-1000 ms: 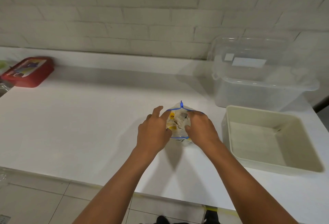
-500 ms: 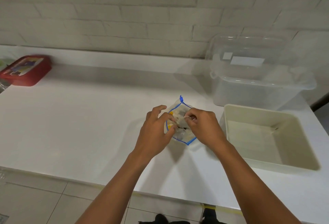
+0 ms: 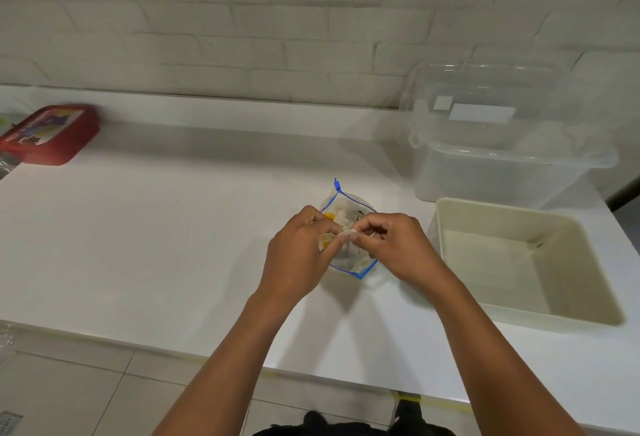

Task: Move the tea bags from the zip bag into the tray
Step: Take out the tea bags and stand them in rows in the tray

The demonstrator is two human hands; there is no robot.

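Observation:
A clear zip bag (image 3: 349, 208) with a blue zip edge stands open on the white counter, with yellow-tagged tea bags visible inside. My left hand (image 3: 301, 255) grips the bag's left side at its mouth. My right hand (image 3: 394, 248) pinches a pale tea bag (image 3: 347, 235) at the bag's mouth, fingers curled round it. Both hands meet over the bag and hide its middle. The cream tray (image 3: 450, 217) sits to the right of the bag, apart from both hands, and holds only a tiny dark speck.
A clear plastic storage box (image 3: 512, 172) with its lid propped up stands behind the tray against the brick wall. A red box (image 3: 48, 137) lies at the far left of the counter. The counter's front edge runs just below my forearms.
The bag's mouth has been pulled wider and my right hand's fingers now pinch a tea bag at the opening. Both hands shifted slightly toward me.

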